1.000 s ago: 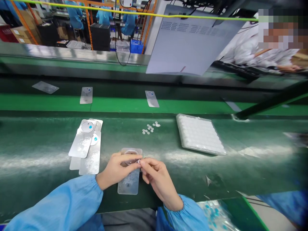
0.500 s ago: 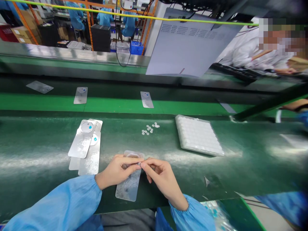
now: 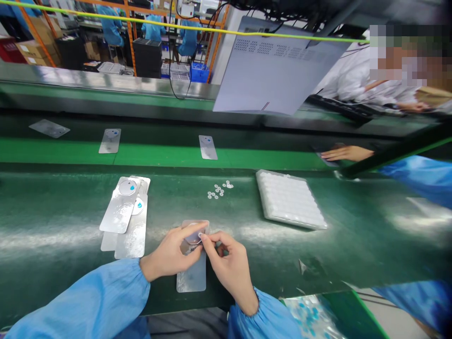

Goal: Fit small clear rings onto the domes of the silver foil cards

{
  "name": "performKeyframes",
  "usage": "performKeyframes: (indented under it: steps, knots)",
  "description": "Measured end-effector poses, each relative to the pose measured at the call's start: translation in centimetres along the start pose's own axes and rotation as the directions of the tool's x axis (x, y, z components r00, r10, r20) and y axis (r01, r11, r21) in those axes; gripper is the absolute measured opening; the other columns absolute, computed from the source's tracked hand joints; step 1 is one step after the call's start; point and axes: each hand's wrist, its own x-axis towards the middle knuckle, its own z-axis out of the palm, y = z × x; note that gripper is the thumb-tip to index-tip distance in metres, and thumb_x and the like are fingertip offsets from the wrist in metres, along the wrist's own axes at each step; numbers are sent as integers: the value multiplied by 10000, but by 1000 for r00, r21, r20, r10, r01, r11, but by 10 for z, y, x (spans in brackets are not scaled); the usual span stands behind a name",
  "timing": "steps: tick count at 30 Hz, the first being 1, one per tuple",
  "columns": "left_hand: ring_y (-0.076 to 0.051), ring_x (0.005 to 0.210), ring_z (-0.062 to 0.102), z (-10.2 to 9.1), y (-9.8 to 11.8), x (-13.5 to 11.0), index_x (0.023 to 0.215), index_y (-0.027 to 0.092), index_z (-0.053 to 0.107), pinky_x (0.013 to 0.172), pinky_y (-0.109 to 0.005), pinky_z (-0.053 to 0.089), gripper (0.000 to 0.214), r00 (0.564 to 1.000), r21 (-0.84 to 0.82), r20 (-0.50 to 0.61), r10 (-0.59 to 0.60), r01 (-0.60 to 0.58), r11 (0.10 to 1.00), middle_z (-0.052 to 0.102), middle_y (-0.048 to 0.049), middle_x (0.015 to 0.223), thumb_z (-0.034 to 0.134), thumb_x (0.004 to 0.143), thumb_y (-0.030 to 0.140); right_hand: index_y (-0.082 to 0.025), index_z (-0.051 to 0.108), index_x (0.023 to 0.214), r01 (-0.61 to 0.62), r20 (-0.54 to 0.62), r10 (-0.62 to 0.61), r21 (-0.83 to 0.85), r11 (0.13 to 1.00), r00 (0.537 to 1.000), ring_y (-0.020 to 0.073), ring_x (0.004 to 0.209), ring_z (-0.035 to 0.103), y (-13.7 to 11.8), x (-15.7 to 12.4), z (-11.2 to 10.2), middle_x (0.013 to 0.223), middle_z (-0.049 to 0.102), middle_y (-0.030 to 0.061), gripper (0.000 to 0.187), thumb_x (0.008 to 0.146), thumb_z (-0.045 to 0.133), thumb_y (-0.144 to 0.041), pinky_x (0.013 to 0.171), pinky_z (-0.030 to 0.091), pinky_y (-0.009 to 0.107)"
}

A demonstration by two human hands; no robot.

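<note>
A clear plastic card with a round raised centre (image 3: 192, 275) lies on the green bench in front of me. My left hand (image 3: 169, 256) grips its upper part, fingers curled over the round centre. My right hand (image 3: 226, 263) is closed in a pinch at that same spot, thumb and forefinger pressed on a tiny pale piece that I cannot make out. Both sleeves are light blue.
A stack of similar cards (image 3: 125, 216) with blue dots lies to the left. Several small white discs (image 3: 219, 189) sit ahead, and a white tray (image 3: 289, 200) to the right. Cards ride the belt (image 3: 207, 147) beyond. Another person's hand (image 3: 344, 153) reaches in at right.
The card under my hands has turned from tilted to straight. Cards on the far belt have drifted left. Another person's hand has come into view over the belt at right.
</note>
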Motion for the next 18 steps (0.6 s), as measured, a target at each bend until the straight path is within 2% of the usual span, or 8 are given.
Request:
performKeyframes:
  steps: [5, 11, 13, 15, 18]
  knots:
    - [-231, 1210, 659, 0, 4, 1, 1399, 203, 573, 1037, -317, 501, 519, 1000, -53, -18, -8, 7, 999, 692, -86, 1323, 614, 882, 179, -186, 688, 720, 27, -40, -27, -2, 1000, 999, 113, 500, 422, -2, 1, 2, 589, 569, -27, 304, 937, 632, -391, 484, 335, 237]
    - [-196, 979, 697, -1, 9, 1, 1469, 201, 479, 908, -299, 544, 602, 997, -189, -38, -73, 65, 980, 719, -81, 1157, 630, 886, 188, -190, 668, 688, 24, -66, -26, -26, 999, 997, 121, 506, 454, -4, 3, 6, 583, 587, -20, 323, 928, 636, -403, 498, 353, 243]
    - [-182, 909, 690, -1, 9, 0, 1544, 211, 369, 876, -298, 550, 702, 993, -273, -25, -118, 107, 956, 723, -73, 1088, 632, 894, 198, -190, 679, 690, 4, -46, -6, -43, 999, 999, 122, 514, 460, -5, 5, 3, 611, 624, -7, 330, 927, 633, -416, 508, 358, 249]
    - [-162, 832, 676, 0, 8, -2, 1616, 215, 182, 824, -284, 555, 834, 988, -385, -14, -156, 139, 912, 717, -71, 1022, 625, 910, 208, -189, 690, 685, -45, 28, 47, -42, 998, 999, 117, 500, 444, -5, 8, -2, 621, 642, 0, 352, 919, 639, -447, 498, 347, 252]
    - [-143, 793, 659, 1, 9, -3, 1623, 247, -85, 797, -274, 548, 983, 981, -553, -10, -192, 155, 819, 701, -55, 968, 620, 937, 228, -189, 620, 594, -142, 158, 138, 17, 990, 978, 104, 466, 403, -5, 17, -10, 534, 559, -25, 436, 864, 700, -522, 473, 330, 249]
